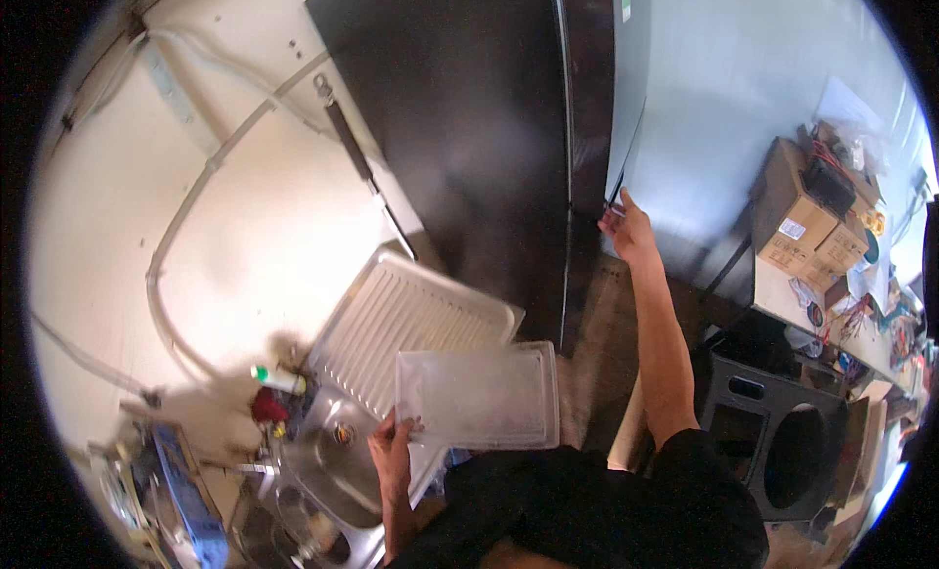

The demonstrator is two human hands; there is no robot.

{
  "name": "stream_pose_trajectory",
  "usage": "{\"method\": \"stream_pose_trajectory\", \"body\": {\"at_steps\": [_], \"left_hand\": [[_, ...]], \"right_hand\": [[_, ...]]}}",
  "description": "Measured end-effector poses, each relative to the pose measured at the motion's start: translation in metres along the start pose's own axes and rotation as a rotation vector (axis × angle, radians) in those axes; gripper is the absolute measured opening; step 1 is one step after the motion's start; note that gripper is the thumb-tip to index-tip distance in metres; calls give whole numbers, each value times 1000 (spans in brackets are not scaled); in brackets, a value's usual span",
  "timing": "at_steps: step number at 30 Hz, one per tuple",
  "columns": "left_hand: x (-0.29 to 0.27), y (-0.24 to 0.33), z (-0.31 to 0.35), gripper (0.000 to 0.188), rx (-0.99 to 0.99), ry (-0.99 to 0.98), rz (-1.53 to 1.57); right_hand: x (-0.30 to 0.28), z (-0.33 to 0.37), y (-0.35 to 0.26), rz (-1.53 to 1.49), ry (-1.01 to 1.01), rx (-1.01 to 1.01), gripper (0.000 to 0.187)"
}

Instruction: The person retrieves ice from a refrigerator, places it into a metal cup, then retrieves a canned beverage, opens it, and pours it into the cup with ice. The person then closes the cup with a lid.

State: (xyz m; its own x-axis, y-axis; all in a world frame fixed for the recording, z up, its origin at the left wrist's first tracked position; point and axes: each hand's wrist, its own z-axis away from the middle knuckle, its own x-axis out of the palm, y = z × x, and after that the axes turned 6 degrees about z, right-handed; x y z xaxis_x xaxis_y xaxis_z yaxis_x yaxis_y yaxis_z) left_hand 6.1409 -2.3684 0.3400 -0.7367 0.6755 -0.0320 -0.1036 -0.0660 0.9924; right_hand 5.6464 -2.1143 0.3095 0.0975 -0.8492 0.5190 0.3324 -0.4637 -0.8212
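My left hand (390, 459) pinches the near left corner of a clear, shallow plastic tray (479, 397), fingers closed on its edge. The tray is level at waist height, partly over the sink's ridged drainboard (406, 310), and nothing shows in it. Straight ahead stands a tall dark refrigerator (460, 129). My right arm reaches forward, and my right hand (628, 227) is closed at the lower corner of the refrigerator door (591, 109). Its fingertips are partly hidden behind that edge.
A steel sink basin (337, 457) lies at left, with a green-capped bottle (278, 378) behind it. On the right a table bears cardboard boxes (794, 212) and clutter. A black panel with cutouts (773, 432) stands below it. A cable (171, 237) runs along the wall.
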Motion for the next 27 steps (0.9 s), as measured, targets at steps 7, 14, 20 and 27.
{"method": "stream_pose_trajectory", "body": {"at_steps": [7, 14, 20, 27], "left_hand": [[19, -1, -78, 41, -72, -75, -27], [53, -8, -116, 43, -27, -193, -229], [109, -23, -133, 44, -33, -227, -218], [194, -2, -144, 43, -129, -384, -208]], "right_hand": [[6, -13, -26, -33, 47, 189, 62], [13, 1, -39, 101, -81, 125, 64], [-27, -9, -48, 28, -117, 201, 52], [-133, 49, -103, -14, 86, -95, 63]]}}
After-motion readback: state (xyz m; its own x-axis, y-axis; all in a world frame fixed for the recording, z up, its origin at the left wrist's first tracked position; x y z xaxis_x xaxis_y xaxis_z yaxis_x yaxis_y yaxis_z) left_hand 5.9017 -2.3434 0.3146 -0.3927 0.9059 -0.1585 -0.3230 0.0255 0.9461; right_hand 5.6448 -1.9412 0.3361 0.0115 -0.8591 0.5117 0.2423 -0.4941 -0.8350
